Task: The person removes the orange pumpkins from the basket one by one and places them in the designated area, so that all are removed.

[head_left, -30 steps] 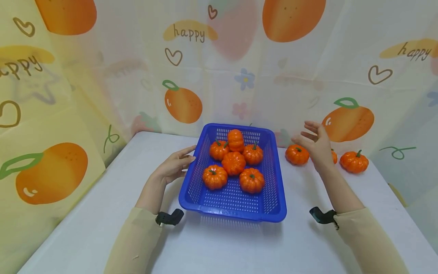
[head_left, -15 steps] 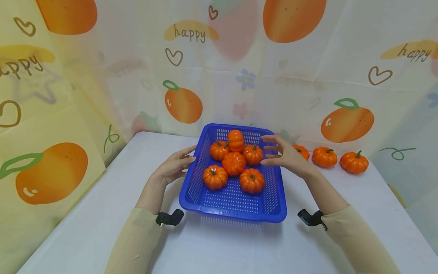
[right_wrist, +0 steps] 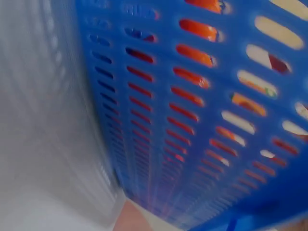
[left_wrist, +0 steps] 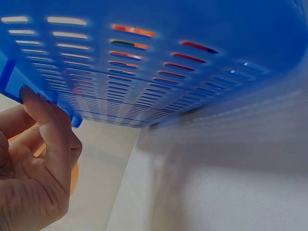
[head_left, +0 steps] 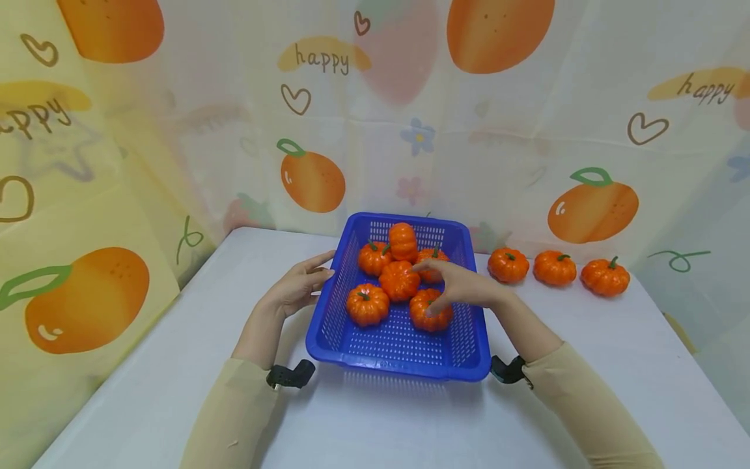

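Observation:
A blue plastic basket (head_left: 381,365) with slotted walls stands on the table, holding several small orange pumpkins with green stems. My left hand (head_left: 295,286) holds the basket's left rim; in the left wrist view its bent fingers (left_wrist: 50,125) reach up to that rim. Inside the right part of the basket, my right hand (head_left: 469,286) is spread over the front right pumpkin (head_left: 423,319), thumb across it and fingers extended toward the middle pumpkin (head_left: 400,280). Behind the fingers, another pumpkin (head_left: 430,257) is partly hidden. The right wrist view shows mainly the slotted basket wall (right_wrist: 159,110).
Three more pumpkins stand in a row along the back right of the white table (head_left: 404,430): one near the basket (head_left: 508,265), a middle one (head_left: 555,268) and an outer one (head_left: 605,277). A printed curtain (head_left: 498,130) hangs right behind the table.
My right hand has moved left and down, from above the row of pumpkins across the basket's right rim to over the pumpkins inside. The left hand and basket have stayed put.

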`<state>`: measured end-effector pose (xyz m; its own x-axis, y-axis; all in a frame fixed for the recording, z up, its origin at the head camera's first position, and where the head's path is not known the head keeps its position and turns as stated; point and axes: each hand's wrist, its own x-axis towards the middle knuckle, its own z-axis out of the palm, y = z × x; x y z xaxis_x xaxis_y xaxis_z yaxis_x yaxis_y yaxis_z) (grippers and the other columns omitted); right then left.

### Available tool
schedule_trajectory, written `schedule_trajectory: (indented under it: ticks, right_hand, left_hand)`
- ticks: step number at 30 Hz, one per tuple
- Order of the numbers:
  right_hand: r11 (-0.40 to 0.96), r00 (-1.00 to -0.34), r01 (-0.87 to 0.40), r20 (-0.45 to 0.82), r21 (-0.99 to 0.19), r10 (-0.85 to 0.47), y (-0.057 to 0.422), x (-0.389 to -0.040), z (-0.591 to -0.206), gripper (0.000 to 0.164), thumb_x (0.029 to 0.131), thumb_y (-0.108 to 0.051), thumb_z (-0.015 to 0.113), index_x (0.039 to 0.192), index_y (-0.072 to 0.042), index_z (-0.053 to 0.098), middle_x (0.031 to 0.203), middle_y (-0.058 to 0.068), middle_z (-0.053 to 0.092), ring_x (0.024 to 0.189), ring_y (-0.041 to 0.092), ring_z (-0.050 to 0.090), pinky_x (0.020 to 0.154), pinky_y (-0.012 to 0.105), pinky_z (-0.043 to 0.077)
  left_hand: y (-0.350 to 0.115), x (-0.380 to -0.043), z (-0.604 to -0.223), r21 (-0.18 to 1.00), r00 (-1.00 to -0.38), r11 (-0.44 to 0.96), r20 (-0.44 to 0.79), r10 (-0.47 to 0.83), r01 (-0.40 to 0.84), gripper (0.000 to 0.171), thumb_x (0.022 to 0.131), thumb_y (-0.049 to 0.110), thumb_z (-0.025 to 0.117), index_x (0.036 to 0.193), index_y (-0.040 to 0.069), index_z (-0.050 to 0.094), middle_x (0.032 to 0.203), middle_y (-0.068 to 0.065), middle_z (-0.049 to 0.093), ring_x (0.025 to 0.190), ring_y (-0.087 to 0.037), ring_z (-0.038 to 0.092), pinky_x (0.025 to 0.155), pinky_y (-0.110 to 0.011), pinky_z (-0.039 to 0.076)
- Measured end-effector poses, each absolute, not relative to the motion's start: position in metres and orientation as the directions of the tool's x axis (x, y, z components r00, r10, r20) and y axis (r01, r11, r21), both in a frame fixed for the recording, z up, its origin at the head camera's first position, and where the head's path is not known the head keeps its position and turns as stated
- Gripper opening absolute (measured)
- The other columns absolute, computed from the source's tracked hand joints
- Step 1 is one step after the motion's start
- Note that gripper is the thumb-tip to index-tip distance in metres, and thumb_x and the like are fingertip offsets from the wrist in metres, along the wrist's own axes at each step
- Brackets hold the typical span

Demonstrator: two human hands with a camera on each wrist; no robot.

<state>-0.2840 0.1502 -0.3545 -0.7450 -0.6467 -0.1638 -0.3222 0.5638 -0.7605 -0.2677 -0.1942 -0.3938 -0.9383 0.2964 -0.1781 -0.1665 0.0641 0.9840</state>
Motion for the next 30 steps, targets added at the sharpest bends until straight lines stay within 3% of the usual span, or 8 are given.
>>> schedule_trajectory:
  ticks: [6,10,20,30]
  right_hand:
    - [0.608,-0.717,-0.342,-0.22,-0.716,-0.662,0.143,-0.283,-0.357,0.069,0.07,-0.011,0.084,0.132,-0.007,0.054,0.141,0.018,0.051,0.134,0.039,0.044,0.112,0.06,0.038]
    - [0.649,-0.699,-0.352,-0.272,-0.674,-0.662,0.137,-0.28,-0.357,0.066,0.069,-0.008,0.083,0.129,-0.009,0.056,0.137,0.014,0.055,0.127,0.032,0.05,0.108,0.054,0.045]
    - [0.692,-0.612,-0.415,-0.382,-0.591,-0.693,0.127,-0.27,-0.369,0.073,0.07,-0.005,0.083,0.134,-0.023,0.054,0.142,0.006,0.051,0.128,0.026,0.047,0.11,0.056,0.043]
    - [0.679,-0.622,-0.452,-0.341,-0.579,-0.705,0.126,-0.269,-0.37,0.074,0.071,-0.013,0.085,0.138,-0.021,0.053,0.141,0.005,0.054,0.128,0.026,0.049,0.113,0.056,0.039]
  left_hand:
    - [-0.194,-0.269,-0.395,0.983,-0.937,0.068,-0.183,0.297,-0.171,0.062,0.102,0.019,0.051,0.158,0.018,0.024,0.113,-0.002,0.056,0.092,-0.01,0.065,0.082,-0.029,0.058]
    - [-0.194,-0.269,-0.395,0.983,-0.94,0.075,-0.183,0.289,-0.168,0.062,0.102,0.019,0.052,0.158,0.019,0.025,0.115,-0.004,0.055,0.094,-0.011,0.065,0.082,-0.029,0.058]
    - [-0.194,-0.268,-0.394,0.982,-0.941,0.083,-0.186,0.283,-0.169,0.061,0.102,0.02,0.052,0.158,0.02,0.026,0.117,-0.004,0.055,0.095,-0.011,0.064,0.083,-0.029,0.057]
    - [-0.194,-0.268,-0.394,0.982,-0.941,0.088,-0.185,0.284,-0.167,0.062,0.102,0.021,0.052,0.158,0.02,0.025,0.118,-0.005,0.055,0.095,-0.011,0.064,0.084,-0.029,0.057]
